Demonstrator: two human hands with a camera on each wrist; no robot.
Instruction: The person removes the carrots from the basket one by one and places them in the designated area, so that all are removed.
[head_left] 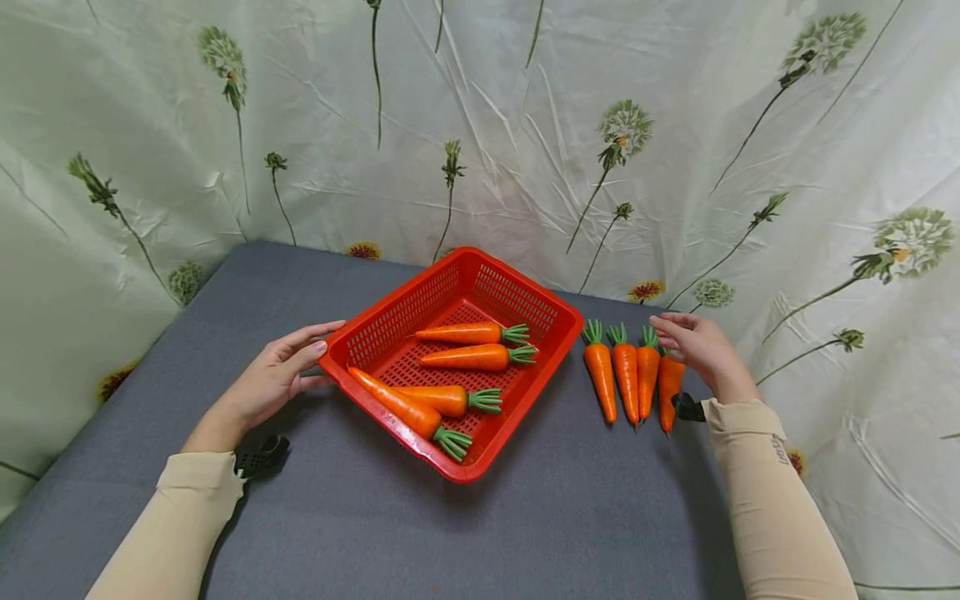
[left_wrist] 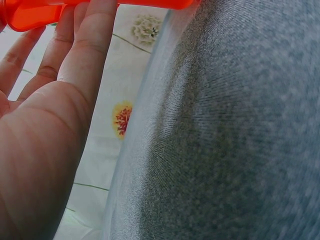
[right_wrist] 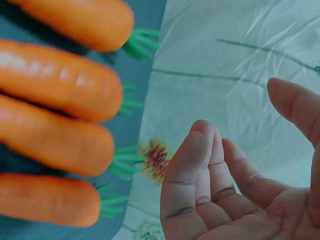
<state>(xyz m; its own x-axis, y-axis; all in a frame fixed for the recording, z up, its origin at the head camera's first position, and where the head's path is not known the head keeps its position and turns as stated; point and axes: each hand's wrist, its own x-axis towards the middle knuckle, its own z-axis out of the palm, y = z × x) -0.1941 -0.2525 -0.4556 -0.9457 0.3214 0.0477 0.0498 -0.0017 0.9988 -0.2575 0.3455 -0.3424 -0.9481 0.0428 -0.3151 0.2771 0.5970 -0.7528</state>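
Note:
A red plastic basket with mesh walls stands turned cornerwise in the middle of the table. Several carrots with green tops lie inside it. My left hand holds the basket's left corner, thumb at the rim and fingers reaching under it; the left wrist view has these fingers meeting the red rim. At the right, several more carrots lie side by side, tops pointing away from me. Over the tops of the rightmost ones hovers my right hand, its fingers loosely bent with nothing between them and the thumb.
The grey cloth-covered table reaches back to a hanging white sheet printed with dandelions. A dark band with a small black device sits on my left wrist, another one on the right.

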